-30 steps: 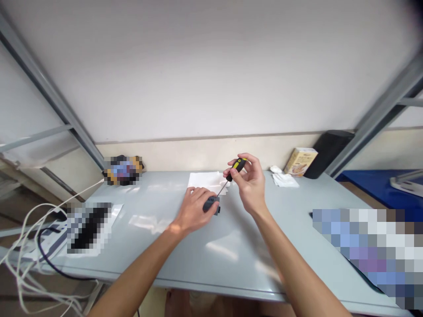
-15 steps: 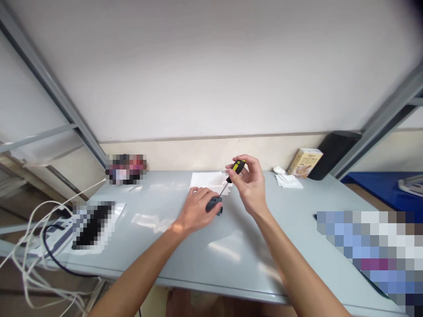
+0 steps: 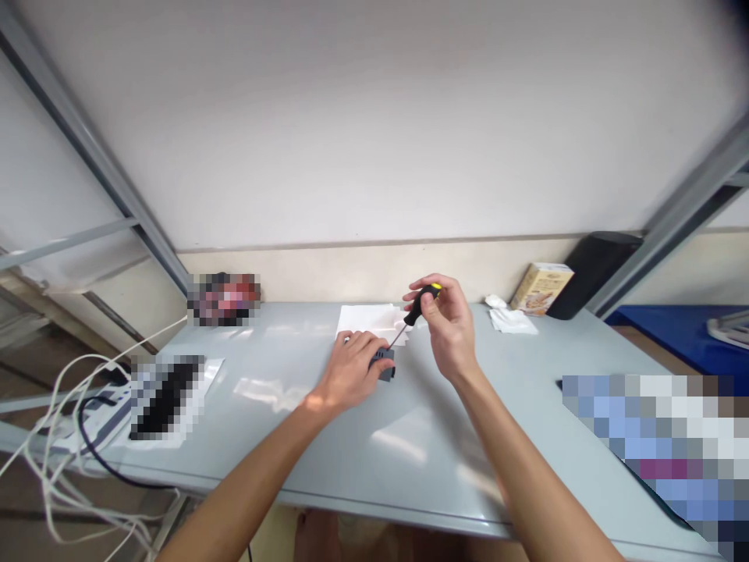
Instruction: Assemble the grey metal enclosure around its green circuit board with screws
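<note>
A small dark grey slotted block (image 3: pixel 385 373) rests on the grey table, partly covered by my left hand (image 3: pixel 354 365). The fingers of that hand wrap over its far side and the thumb presses its near side. In my right hand (image 3: pixel 449 328) is a black and yellow screwdriver (image 3: pixel 417 307), pinched by the handle between thumb and fingers. Its thin shaft slants down to the left, and the tip meets the top of the block; the exact contact spot is too small to make out. White paper (image 3: pixel 368 318) lies just behind the block.
A yellow box (image 3: pixel 541 289) and crumpled tissue (image 3: pixel 513 321) stand at the back right, beside a black cylindrical object (image 3: pixel 597 273). White cables (image 3: pixel 50 484) and a power strip (image 3: pixel 105 425) lie at the left. Blurred items cover both table sides. Metal posts flank the table.
My right hand has shifted slightly right, and the screwdriver handle has turned in its fingers, with the thumb now higher on it. My left hand stays on the grey block.
</note>
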Demonstrator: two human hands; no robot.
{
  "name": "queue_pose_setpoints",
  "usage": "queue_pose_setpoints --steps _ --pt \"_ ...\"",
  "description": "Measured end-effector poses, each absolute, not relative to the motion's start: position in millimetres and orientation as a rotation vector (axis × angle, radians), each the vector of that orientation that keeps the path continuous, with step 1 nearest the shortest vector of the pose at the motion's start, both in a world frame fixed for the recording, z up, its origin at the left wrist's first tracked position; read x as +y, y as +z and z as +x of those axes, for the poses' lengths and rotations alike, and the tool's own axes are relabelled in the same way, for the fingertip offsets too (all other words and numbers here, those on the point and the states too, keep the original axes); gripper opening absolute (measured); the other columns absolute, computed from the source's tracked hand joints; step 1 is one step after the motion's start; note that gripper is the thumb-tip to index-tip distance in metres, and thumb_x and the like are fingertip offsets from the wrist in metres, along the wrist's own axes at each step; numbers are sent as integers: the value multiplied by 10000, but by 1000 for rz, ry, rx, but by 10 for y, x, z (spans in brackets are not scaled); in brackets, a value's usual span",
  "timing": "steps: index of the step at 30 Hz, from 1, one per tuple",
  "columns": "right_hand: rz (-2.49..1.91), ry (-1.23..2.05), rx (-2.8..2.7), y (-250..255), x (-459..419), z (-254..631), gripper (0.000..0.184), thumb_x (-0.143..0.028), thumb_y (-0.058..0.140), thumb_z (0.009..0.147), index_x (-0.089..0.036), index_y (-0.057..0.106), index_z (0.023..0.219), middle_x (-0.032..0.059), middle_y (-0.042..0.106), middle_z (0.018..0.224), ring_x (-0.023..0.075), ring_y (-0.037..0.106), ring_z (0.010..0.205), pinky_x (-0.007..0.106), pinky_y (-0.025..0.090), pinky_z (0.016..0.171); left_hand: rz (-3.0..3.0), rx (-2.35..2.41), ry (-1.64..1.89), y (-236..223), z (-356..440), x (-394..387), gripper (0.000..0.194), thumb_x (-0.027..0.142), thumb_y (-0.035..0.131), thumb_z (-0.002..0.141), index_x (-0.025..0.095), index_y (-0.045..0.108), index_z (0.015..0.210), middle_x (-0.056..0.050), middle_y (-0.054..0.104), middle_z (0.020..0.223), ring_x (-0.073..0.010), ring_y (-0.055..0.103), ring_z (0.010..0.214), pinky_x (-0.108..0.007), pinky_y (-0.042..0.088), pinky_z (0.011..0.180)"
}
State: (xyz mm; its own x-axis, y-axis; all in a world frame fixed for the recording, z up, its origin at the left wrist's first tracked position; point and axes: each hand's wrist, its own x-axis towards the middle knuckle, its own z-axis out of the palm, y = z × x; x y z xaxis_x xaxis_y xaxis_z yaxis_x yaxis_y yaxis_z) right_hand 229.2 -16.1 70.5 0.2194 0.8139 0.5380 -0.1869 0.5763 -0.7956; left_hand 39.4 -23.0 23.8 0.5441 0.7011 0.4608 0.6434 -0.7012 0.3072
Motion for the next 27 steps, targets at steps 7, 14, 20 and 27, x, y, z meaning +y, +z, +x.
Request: queue_pose_setpoints --steps 7,14,20,27 --pt "-715 740 -1110 690 -140 2339 232 -390 716 910 -278 645 1101 13 653 946 172 664 835 342 538 822 2680 1169 869 234 386 -223 120 337 585 1053 249 623 1126 -16 723 1077 -202 658 999 -410 374 989" --pt "-695 781 -1118 688 -132 2358 221 -422 681 928 -266 641 1080 37 652 1030 184 662 884 337 552 785 2680 1171 836 244 384 -226 125 336 573 1060 242 617 1129 -14 724 1083 -199 651 1008 -402 360 995" --pt "-738 701 -1137 706 -145 2337 271 -383 774 861 -273 651 1076 21 627 967 181 651 872 328 568 782 2694 1176 825 252 389 -228 126 336 577 1060 238 613 1132 -8 727 1089 -198 651 1009 -401 355 986" --pt "-665 793 -1173 667 -182 2257 327 -428 700 924 -320 581 1209 63 578 1284 210 680 1039 373 619 817 2710 1175 789 276 400 -228 111 308 588 1053 224 614 1120 -17 726 1101 -204 653 1004 -400 366 974"
